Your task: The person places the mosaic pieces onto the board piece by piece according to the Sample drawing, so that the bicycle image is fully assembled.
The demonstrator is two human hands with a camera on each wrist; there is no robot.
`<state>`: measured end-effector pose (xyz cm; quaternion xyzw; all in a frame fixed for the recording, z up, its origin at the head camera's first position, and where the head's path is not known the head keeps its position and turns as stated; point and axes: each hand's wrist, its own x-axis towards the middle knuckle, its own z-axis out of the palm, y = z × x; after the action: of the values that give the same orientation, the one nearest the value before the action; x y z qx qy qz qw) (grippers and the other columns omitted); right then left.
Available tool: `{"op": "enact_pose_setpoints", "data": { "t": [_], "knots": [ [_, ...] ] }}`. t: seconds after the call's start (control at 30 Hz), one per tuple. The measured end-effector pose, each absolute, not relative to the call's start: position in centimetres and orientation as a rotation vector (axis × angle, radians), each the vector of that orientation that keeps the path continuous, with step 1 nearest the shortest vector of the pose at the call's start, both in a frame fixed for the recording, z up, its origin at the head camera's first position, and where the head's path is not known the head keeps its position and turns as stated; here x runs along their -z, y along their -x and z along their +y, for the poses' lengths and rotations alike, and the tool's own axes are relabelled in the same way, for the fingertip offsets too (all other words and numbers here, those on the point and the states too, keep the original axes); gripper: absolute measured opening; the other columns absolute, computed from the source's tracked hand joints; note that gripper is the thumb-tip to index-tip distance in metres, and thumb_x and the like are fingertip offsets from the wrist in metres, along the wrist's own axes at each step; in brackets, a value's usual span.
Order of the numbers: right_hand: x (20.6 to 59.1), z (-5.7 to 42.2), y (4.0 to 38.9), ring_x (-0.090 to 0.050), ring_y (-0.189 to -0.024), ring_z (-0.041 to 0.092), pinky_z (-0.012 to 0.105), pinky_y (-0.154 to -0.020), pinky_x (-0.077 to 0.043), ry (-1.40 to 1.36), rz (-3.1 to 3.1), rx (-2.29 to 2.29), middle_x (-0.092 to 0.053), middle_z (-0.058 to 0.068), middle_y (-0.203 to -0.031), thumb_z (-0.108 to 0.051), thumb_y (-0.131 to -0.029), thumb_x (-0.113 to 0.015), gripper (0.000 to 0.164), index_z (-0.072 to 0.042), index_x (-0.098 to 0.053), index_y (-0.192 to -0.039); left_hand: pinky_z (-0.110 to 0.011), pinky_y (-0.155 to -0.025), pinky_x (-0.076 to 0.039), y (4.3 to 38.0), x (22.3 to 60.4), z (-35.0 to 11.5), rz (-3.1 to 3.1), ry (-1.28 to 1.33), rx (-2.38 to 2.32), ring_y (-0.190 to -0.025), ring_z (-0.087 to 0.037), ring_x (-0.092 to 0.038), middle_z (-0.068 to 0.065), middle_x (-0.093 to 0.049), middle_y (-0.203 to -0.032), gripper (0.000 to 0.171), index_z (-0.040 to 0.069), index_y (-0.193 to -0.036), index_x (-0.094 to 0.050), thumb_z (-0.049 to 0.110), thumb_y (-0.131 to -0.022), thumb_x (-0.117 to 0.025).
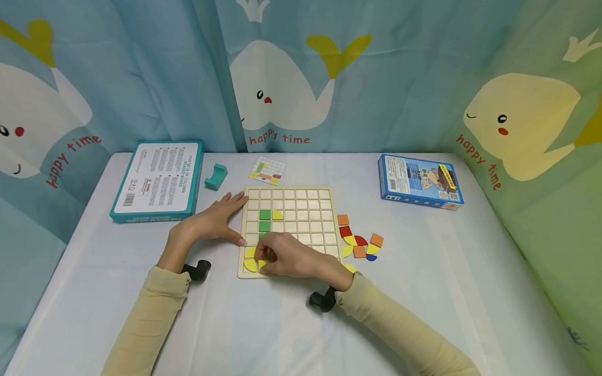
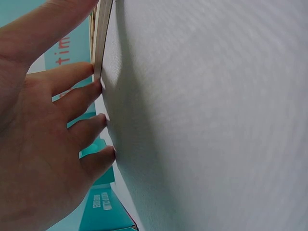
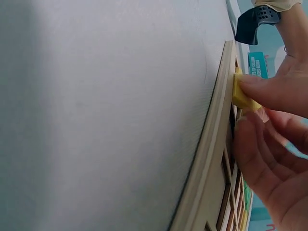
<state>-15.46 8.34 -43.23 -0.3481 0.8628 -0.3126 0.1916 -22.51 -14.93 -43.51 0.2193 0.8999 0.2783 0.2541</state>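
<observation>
A wooden grid board lies flat on the table, with green square tiles and a yellow quarter-circle tile in its cells. Several yellow pieces form a rounded shape in its lower left corner. There my right hand pinches a yellow tile; in the right wrist view the thumb presses on it, while the fingers partly hide it. Along the board's left edge rests my left hand, fingers spread, thumb near the lower cells. The left wrist view shows its fingertips against the board's side.
Loose orange, red, yellow and blue tiles lie right of the board. Behind it is a pattern card, with a teal holder to its left. A teal-edged box stands back left, a blue box back right.
</observation>
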Motion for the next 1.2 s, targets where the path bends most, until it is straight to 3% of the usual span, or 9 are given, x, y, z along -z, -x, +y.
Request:
{"op": "enact_pose_setpoints", "data": {
  "t": [0.17, 0.37, 0.83, 1.0, 1.2],
  "knots": [
    [43.0, 8.6, 15.5, -0.056, -0.076, 0.008, 0.019, -0.070, -0.049, 1.022, 2.388, 0.914, -0.067, 0.000, -0.086, -0.004, -0.092, -0.074, 0.009, -0.007, -0.071, -0.100, -0.067, -0.126, -0.006, 22.5, 43.5, -14.9, 2.449, -0.590, -0.753, -0.159, -0.042, 0.002, -0.015, -0.009, -0.174, 0.110, 0.005, -0.164, -0.021, 0.034, -0.081, -0.088],
    [43.0, 9.5, 15.5, -0.061, -0.074, 0.003, 0.017, -0.069, -0.052, 0.970, 2.377, 0.977, -0.075, 0.000, -0.094, -0.002, -0.094, -0.070, 0.013, -0.007, -0.077, -0.104, -0.066, -0.126, -0.006, 22.5, 43.6, -14.9, 2.454, -0.598, -0.744, -0.160, -0.042, 0.001, -0.014, -0.009, -0.174, 0.110, 0.005, -0.164, -0.021, 0.034, -0.082, -0.087],
    [43.6, 9.6, 15.0, -0.068, -0.069, 0.004, 0.016, -0.064, -0.055, 0.788, 2.430, 1.086, -0.075, 0.004, -0.084, -0.003, -0.093, -0.072, 0.005, -0.003, -0.077, -0.094, -0.066, -0.126, -0.005, 22.5, 43.4, -14.9, 2.444, -0.588, -0.754, -0.160, -0.042, 0.002, -0.013, -0.009, -0.174, 0.110, 0.006, -0.164, -0.021, 0.034, -0.082, -0.088],
    [43.3, 9.8, 15.1, -0.067, -0.075, 0.000, 0.016, -0.069, -0.055, 0.824, 2.423, 1.058, -0.076, 0.003, -0.091, -0.002, -0.092, -0.073, 0.008, -0.003, -0.077, -0.099, -0.066, -0.126, -0.006, 22.7, 43.5, -14.9, 2.445, -0.599, -0.742, -0.159, -0.042, 0.003, -0.014, -0.007, -0.174, 0.111, 0.005, -0.164, -0.020, 0.035, -0.082, -0.087],
    [43.2, 10.0, 15.1, -0.070, -0.081, 0.004, 0.017, -0.075, -0.056, 0.853, 2.390, 1.080, -0.076, 0.005, -0.096, -0.003, -0.092, -0.074, 0.010, -0.003, -0.076, -0.102, -0.065, -0.126, -0.006, 22.8, 43.4, -15.0, 2.447, -0.606, -0.735, -0.159, -0.042, 0.002, -0.016, -0.008, -0.174, 0.111, 0.005, -0.164, -0.020, 0.035, -0.082, -0.087]
  ]
}}
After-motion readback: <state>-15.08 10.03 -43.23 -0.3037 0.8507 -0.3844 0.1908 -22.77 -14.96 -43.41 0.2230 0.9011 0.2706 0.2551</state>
